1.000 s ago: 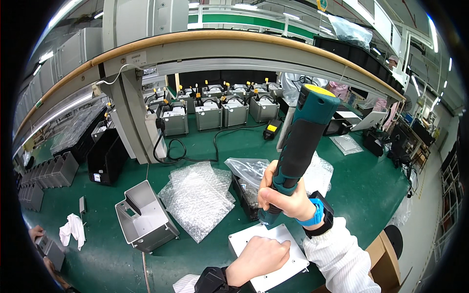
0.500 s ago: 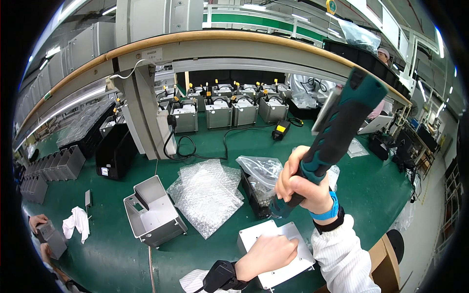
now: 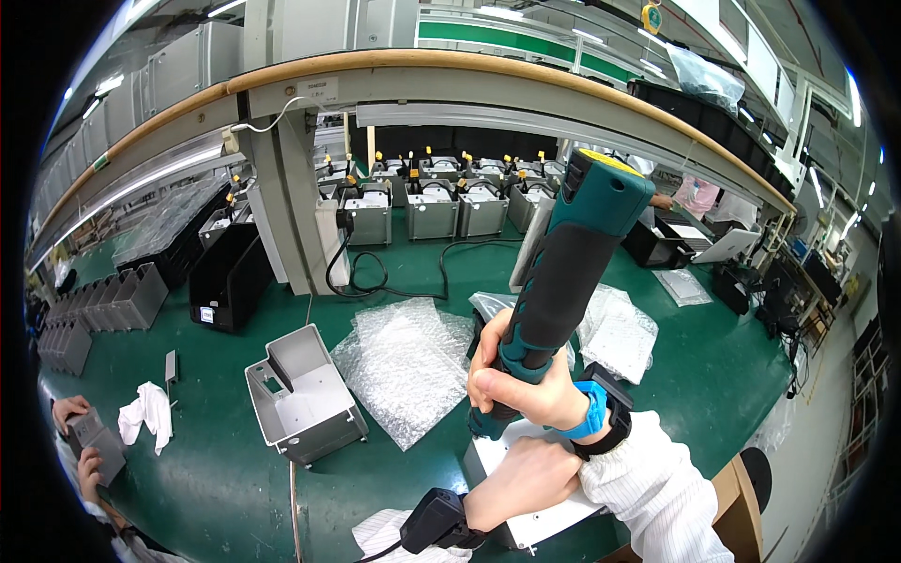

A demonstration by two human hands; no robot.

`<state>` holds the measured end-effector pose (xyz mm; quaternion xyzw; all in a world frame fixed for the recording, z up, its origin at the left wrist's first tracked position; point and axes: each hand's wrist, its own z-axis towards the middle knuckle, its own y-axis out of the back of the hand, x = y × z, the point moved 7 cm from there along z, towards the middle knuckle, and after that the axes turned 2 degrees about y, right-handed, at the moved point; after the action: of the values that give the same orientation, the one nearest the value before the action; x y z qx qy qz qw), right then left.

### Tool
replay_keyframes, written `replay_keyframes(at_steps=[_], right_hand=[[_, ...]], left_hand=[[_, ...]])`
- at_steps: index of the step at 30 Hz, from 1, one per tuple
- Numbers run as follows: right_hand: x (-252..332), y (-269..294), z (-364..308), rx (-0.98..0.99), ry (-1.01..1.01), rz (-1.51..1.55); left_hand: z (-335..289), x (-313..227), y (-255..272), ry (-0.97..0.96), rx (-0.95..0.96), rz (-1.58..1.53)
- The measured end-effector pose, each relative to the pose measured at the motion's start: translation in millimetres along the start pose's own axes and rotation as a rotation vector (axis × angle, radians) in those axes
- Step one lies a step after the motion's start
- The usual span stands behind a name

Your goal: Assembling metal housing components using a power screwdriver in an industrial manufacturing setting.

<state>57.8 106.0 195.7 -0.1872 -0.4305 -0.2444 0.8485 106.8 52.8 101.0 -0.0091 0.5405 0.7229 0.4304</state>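
The bare right hand [image 3: 530,392] has a bright blue wristband [image 3: 591,413], a black wrist strap [image 3: 617,430] and a loose white fabric sleeve with fine stripes [image 3: 652,483]. The bare left hand [image 3: 524,481] has a boxy black wrist device [image 3: 437,522] with a thin black cable [image 3: 383,553] and a white striped fabric sleeve [image 3: 380,531].

"Carrier?"
"Tabletop [image 3: 235,507], green, seamed."
"Lying on it, front?"
"One white-topped box [image 3: 554,519]; one open grey box [image 3: 306,402]; bubble-wrap sheets [image 3: 404,375], overlapping; one white cloth [image 3: 145,416]."
"Rear?"
"Grey metal units [image 3: 433,220], in rows; one black cable [image 3: 446,272], looped; at left, one black bin [image 3: 225,281], open-topped."
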Motion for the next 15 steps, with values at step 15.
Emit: replay_keyframes(at_steps=[15], right_hand=[[-9.1,-3.8,3.3,0.112,-0.099,-0.081]], left_hand=[[1.0,-3.0,3.8,0.017,-0.003,-0.006]])
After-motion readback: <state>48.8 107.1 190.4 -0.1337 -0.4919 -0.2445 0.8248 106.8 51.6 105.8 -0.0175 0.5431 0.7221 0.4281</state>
